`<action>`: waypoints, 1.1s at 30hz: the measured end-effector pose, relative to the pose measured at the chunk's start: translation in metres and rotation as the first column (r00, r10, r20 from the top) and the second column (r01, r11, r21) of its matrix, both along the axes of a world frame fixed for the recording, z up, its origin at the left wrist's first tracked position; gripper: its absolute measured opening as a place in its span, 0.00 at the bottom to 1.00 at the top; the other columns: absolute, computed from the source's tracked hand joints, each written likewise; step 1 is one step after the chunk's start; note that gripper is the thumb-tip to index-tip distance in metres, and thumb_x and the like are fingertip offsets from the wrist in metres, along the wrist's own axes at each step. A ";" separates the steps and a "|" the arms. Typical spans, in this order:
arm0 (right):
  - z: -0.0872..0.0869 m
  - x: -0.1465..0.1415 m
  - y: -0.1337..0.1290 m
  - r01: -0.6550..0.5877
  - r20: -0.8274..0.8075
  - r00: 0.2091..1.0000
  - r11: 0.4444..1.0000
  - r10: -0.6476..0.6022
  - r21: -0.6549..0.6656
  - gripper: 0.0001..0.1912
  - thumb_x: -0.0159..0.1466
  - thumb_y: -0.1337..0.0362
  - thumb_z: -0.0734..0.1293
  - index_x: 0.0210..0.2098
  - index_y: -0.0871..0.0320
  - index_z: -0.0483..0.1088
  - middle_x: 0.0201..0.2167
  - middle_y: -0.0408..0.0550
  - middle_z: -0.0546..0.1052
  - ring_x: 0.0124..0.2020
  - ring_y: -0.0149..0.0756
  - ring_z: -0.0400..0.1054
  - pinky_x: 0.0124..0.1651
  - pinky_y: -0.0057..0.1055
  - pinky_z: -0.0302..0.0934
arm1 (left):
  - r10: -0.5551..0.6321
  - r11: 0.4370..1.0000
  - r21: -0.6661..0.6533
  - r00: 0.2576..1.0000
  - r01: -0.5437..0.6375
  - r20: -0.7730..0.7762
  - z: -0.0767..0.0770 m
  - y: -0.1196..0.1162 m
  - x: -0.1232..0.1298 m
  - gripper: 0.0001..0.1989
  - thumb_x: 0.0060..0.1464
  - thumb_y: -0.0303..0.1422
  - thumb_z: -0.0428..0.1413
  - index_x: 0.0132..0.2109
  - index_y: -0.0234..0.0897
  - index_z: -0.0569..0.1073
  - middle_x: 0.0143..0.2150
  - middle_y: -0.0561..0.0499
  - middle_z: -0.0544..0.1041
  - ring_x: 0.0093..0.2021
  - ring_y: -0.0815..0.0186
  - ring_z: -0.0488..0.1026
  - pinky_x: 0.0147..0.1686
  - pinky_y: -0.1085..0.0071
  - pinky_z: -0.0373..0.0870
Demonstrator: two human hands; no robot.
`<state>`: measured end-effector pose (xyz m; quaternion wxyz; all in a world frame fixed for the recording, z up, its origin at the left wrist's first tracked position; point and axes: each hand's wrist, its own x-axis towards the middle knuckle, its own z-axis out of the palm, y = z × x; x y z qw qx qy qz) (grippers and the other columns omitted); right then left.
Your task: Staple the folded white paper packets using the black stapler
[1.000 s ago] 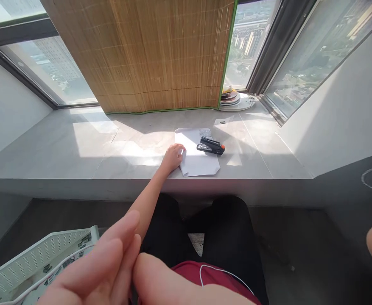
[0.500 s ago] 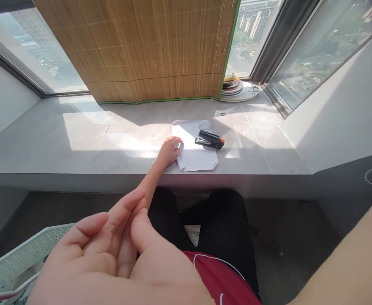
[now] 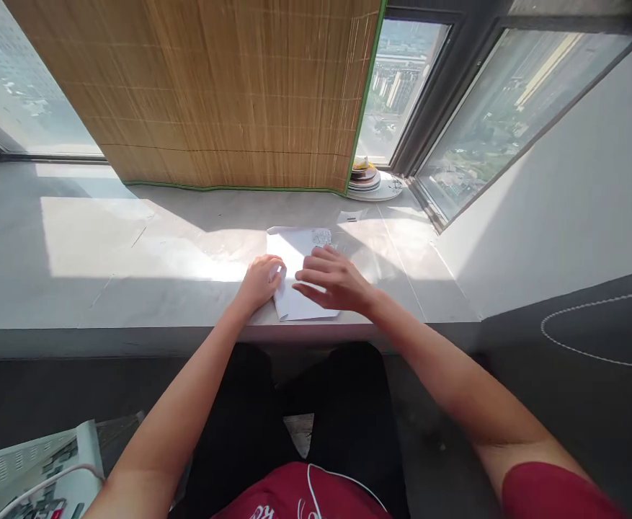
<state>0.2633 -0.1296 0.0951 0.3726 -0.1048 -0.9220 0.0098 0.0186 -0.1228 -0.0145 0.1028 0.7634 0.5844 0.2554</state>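
White paper (image 3: 299, 306) with folded corners lies near the front edge of the sill. A small patterned patch shows near its top right corner. My left hand (image 3: 261, 281) is closed at the paper's left edge, thumb and fingers curled around it. Above the paper's right part is my right hand (image 3: 334, 277), palm down, fingers slightly bent and apart, with the thumb pointing left. It covers the spot where a black stapler lay; the stapler is hidden now, and I cannot tell whether the hand touches it.
A bamboo blind (image 3: 229, 94) hangs over the window behind the sill (image 3: 104, 288). Stacked plates (image 3: 372, 186) stand at the back right corner. A pale plastic basket (image 3: 24, 458) with a cable is at lower left. A cord loop (image 3: 575, 349) hangs at right.
My right hand has moved from close to the camera, low in view, out over the paper, covering the stapler. My left hand stays at the paper's edge. The view has shifted to the right.
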 end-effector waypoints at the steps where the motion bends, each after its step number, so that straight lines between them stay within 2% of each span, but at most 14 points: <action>1: -0.014 0.020 0.024 0.108 -0.112 0.986 0.988 -0.121 -0.111 0.12 0.76 0.60 0.66 0.34 0.52 0.72 0.30 0.46 0.74 0.34 0.40 0.63 0.40 0.40 0.61 | -0.005 1.000 -0.004 1.000 0.005 0.006 -0.001 0.000 0.000 0.13 0.62 0.25 0.54 0.50 0.44 0.78 0.61 0.48 0.79 0.61 0.51 0.73 0.63 0.50 0.70; 3: -0.042 0.055 0.058 0.229 -0.237 0.922 0.924 -0.307 -0.307 0.17 0.76 0.54 0.65 0.31 0.52 0.69 0.28 0.45 0.71 0.33 0.41 0.62 0.41 0.42 0.60 | -0.007 1.000 -0.010 1.000 0.007 0.025 -0.003 -0.003 0.000 0.13 0.62 0.26 0.54 0.50 0.44 0.77 0.60 0.47 0.79 0.61 0.51 0.74 0.63 0.49 0.70; 4: -0.056 0.067 0.068 0.230 -0.248 0.908 0.895 -0.338 -0.381 0.18 0.76 0.51 0.66 0.31 0.52 0.69 0.28 0.45 0.71 0.33 0.41 0.62 0.41 0.42 0.61 | 0.005 1.000 -0.003 0.999 -0.005 0.037 -0.002 -0.005 0.000 0.13 0.63 0.27 0.54 0.51 0.44 0.77 0.60 0.47 0.79 0.61 0.51 0.74 0.63 0.49 0.70; 7: -0.086 0.085 0.081 0.208 -0.229 0.900 0.829 -0.370 -0.519 0.23 0.71 0.39 0.67 0.34 0.51 0.71 0.31 0.46 0.72 0.36 0.43 0.64 0.43 0.44 0.63 | 0.067 0.992 0.103 0.992 -0.078 0.105 0.005 -0.007 0.003 0.14 0.66 0.31 0.56 0.57 0.42 0.75 0.60 0.43 0.79 0.62 0.51 0.74 0.64 0.50 0.70; 9: -0.096 0.085 0.084 0.212 -0.187 0.912 0.809 -0.366 -0.548 0.27 0.66 0.33 0.70 0.39 0.51 0.73 0.35 0.47 0.73 0.39 0.45 0.66 0.45 0.44 0.65 | 0.072 0.976 0.195 0.986 -0.101 0.150 0.015 0.004 0.008 0.15 0.67 0.31 0.54 0.59 0.41 0.74 0.60 0.43 0.79 0.62 0.52 0.73 0.65 0.51 0.70; 11: -0.099 0.082 0.086 0.220 -0.100 0.939 0.796 -0.330 -0.565 0.30 0.60 0.32 0.75 0.44 0.51 0.74 0.40 0.49 0.75 0.41 0.45 0.68 0.46 0.44 0.67 | 0.023 0.970 0.235 0.989 -0.058 0.147 0.025 0.031 0.016 0.15 0.68 0.29 0.52 0.58 0.41 0.75 0.59 0.43 0.80 0.62 0.54 0.74 0.66 0.53 0.70; 13: -0.098 0.079 0.087 0.239 0.016 0.960 0.784 -0.281 -0.573 0.30 0.58 0.37 0.78 0.48 0.50 0.75 0.43 0.50 0.77 0.42 0.46 0.71 0.47 0.43 0.68 | 0.010 0.978 0.207 0.995 -0.029 0.095 0.031 0.071 0.027 0.14 0.68 0.29 0.52 0.57 0.41 0.77 0.60 0.43 0.80 0.62 0.53 0.74 0.65 0.54 0.71; 16: -0.097 0.077 0.085 0.288 0.119 0.956 0.776 -0.269 -0.562 0.22 0.62 0.47 0.77 0.49 0.51 0.76 0.41 0.49 0.80 0.42 0.46 0.73 0.47 0.43 0.69 | -0.050 0.994 0.093 0.998 0.053 -0.042 0.028 0.128 0.045 0.12 0.66 0.30 0.55 0.52 0.41 0.79 0.59 0.42 0.81 0.60 0.50 0.75 0.63 0.53 0.71; 18: -0.099 0.079 0.086 0.315 0.106 0.944 0.764 -0.312 -0.564 0.16 0.64 0.53 0.75 0.48 0.52 0.77 0.39 0.48 0.80 0.40 0.45 0.73 0.45 0.43 0.69 | -0.103 0.992 0.057 0.990 0.109 -0.099 0.020 0.149 0.054 0.09 0.66 0.30 0.55 0.49 0.40 0.80 0.56 0.41 0.81 0.57 0.50 0.76 0.61 0.53 0.72; 21: -0.105 0.087 0.092 0.364 -0.033 0.884 0.731 -0.466 -0.577 0.13 0.63 0.57 0.73 0.47 0.52 0.77 0.39 0.49 0.80 0.41 0.46 0.74 0.45 0.43 0.70 | -0.107 0.990 0.083 0.987 0.118 -0.122 0.010 0.156 0.056 0.07 0.66 0.29 0.56 0.45 0.39 0.80 0.50 0.39 0.81 0.53 0.49 0.77 0.56 0.54 0.73; 24: -0.110 0.096 0.103 0.478 -0.163 0.720 0.651 -0.675 -0.590 0.15 0.62 0.61 0.71 0.49 0.52 0.76 0.42 0.51 0.80 0.45 0.49 0.74 0.49 0.48 0.71 | -0.135 0.985 0.088 0.984 0.145 -0.115 0.005 0.152 0.048 0.09 0.67 0.28 0.53 0.45 0.40 0.79 0.45 0.41 0.80 0.47 0.52 0.77 0.49 0.59 0.73; 26: -0.111 0.102 0.109 0.533 -0.182 0.646 0.609 -0.741 -0.587 0.18 0.62 0.63 0.70 0.52 0.52 0.77 0.45 0.52 0.81 0.48 0.51 0.74 0.53 0.51 0.71 | -0.149 0.986 0.060 0.983 0.156 -0.111 0.004 0.153 0.042 0.10 0.68 0.28 0.52 0.48 0.41 0.78 0.45 0.43 0.80 0.45 0.54 0.77 0.45 0.61 0.72; 29: -0.111 0.104 0.112 0.537 -0.174 0.665 0.627 -0.726 -0.564 0.20 0.63 0.65 0.68 0.54 0.51 0.77 0.51 0.53 0.80 0.53 0.51 0.74 0.58 0.52 0.70 | -0.144 0.989 0.020 0.987 0.146 -0.076 0.001 0.160 0.039 0.13 0.68 0.28 0.50 0.51 0.42 0.78 0.46 0.45 0.81 0.45 0.56 0.77 0.44 0.63 0.71; 33: -0.110 0.103 0.111 0.498 -0.096 0.752 0.657 -0.652 -0.566 0.21 0.63 0.68 0.67 0.56 0.50 0.77 0.51 0.52 0.79 0.52 0.50 0.75 0.58 0.50 0.71 | -0.183 0.982 0.045 0.982 0.184 -0.040 -0.006 0.169 0.044 0.15 0.67 0.26 0.48 0.44 0.40 0.81 0.45 0.42 0.81 0.49 0.52 0.77 0.50 0.58 0.72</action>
